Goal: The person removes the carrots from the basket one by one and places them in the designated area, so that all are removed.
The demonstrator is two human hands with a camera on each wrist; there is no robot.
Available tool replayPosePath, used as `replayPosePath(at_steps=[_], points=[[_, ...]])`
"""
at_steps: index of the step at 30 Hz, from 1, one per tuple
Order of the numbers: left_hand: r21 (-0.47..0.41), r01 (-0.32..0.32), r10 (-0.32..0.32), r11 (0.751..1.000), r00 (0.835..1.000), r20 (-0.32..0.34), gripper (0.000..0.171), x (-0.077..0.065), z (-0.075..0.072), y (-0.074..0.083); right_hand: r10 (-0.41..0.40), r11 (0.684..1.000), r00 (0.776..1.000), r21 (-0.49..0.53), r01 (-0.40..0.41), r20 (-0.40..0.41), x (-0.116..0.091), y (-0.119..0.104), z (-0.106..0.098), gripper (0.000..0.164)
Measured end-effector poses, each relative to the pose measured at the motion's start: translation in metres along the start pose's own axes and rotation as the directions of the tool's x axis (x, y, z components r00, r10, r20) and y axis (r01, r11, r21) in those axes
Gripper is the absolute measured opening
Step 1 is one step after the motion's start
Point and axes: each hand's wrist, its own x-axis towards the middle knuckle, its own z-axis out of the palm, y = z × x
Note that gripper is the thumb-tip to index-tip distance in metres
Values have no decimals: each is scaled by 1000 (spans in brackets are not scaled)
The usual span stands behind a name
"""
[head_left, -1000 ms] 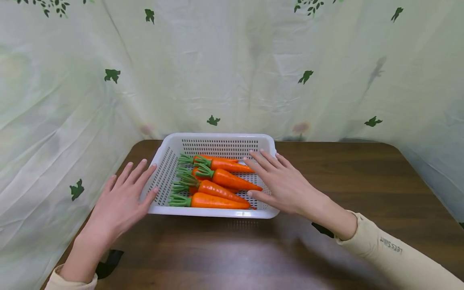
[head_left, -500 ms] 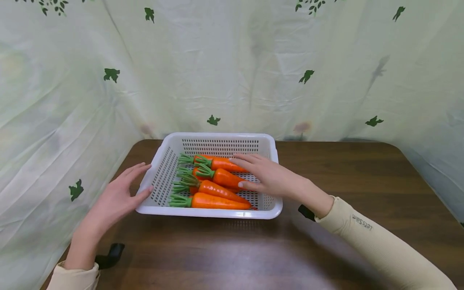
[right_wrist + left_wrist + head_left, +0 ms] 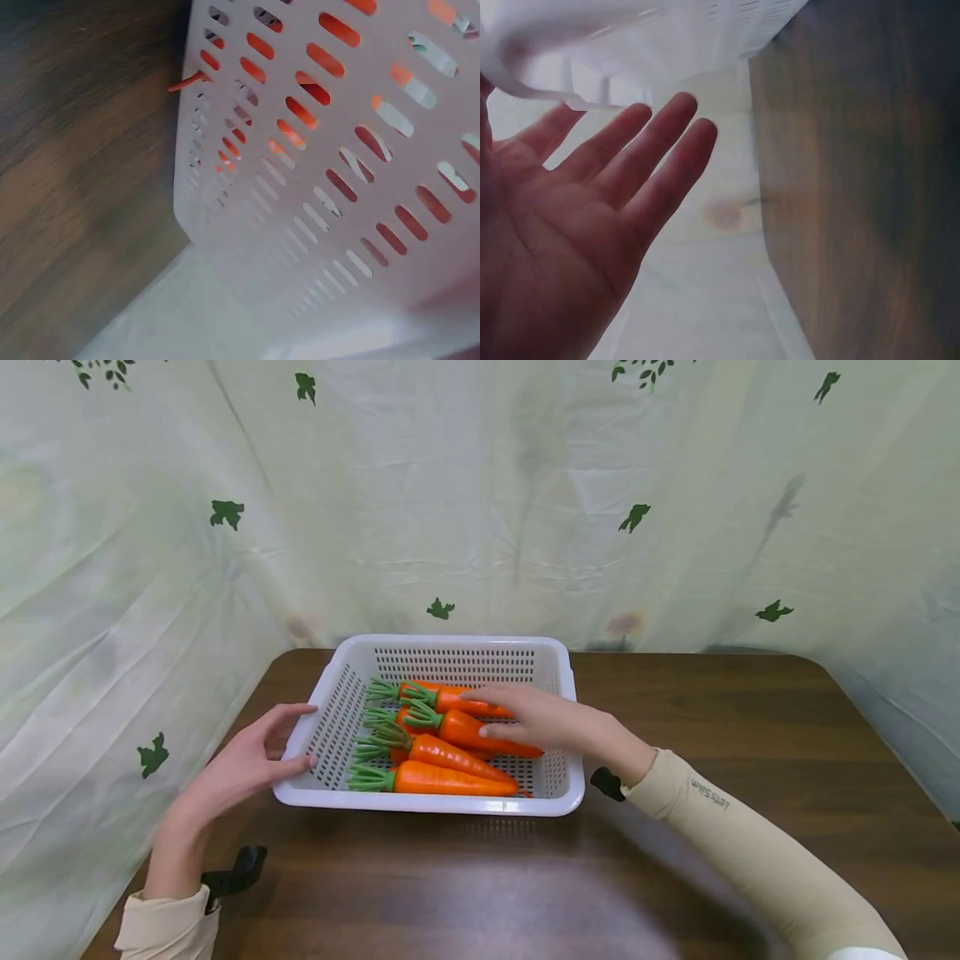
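A white perforated basket [image 3: 420, 804] holds several orange carrots [image 3: 450, 779] with green stem ends pointing left. At its left end is my left hand [image 3: 236, 768], index finger and thumb touching the rim. In the left wrist view its other fingers [image 3: 656, 146] extend loosely beside the basket wall. My right hand [image 3: 536, 717] reaches over the right end, fingers extended above the carrots at the back. Its thumb lies over the middle carrot [image 3: 468, 729]; contact is unclear. In the right wrist view the basket wall [image 3: 247, 292] hides most of this hand.
Under the basket is a dark brown wooden table [image 3: 420, 885]. A pale curtain [image 3: 480, 527] with green leaf prints hangs behind and along the left side. One thin root tip [image 3: 191, 80] pokes out through a basket hole.
My right hand has moved left, farther over the carrots. My left hand's fingers have bent from spread to touching the basket's left rim. The carrots stay as they lay.
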Motion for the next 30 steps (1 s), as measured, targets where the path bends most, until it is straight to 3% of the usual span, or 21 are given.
replayPosePath(at_steps=[8,22,30], points=[[-183,36,-19,983,996,91,69,5,-5,-4,66,997,996,39,-68,52,15,5,2,49],[-239,57,-32,969,994,109,69,2,-6,-13,119,986,984,100,-132,131,35,16,10,53],[-277,68,-34,958,991,127,68,0,-8,-17,115,990,983,68,-126,142,39,17,11,59]])
